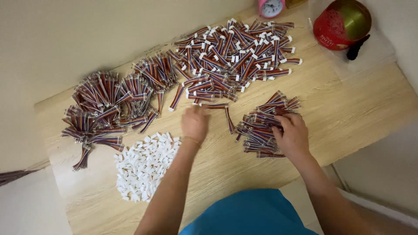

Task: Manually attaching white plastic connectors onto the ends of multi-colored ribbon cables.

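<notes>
Short striped wire leads cover most of the wooden table [348, 113], and the largest spread of them [235, 52], each lead capped with a small white connector, lies at the far side near the wall. To the left of that spread sit bundled leads [109, 109] — fanned tufts gathered at one end, running down to the table's left edge. Nearer the person, right of centre, a smaller stack of leads [261, 126] lies roughly side by side; its near part is hidden under the right hand [292, 135]. That hand rests palm down on the stack with the fingers curled onto the wires, though whether any lead is actually pinched cannot be told from above. The left hand [194, 123] lies flat at the near edge of the big spread, fingers close together and pointing away; the fingertips are blurred, so it is unclear whether they grip the single lead [215, 105] lying just beside them. Another loose lead [229, 120] lies between the two hands. Near the left forearm sits a heap of loose white connector housings [143, 167]. At the far right corner stands a red round tin [342, 24] with something dark beside it, too small to make out, and a pink clock [271, 7] is cut off by the top edge of the view.
</notes>
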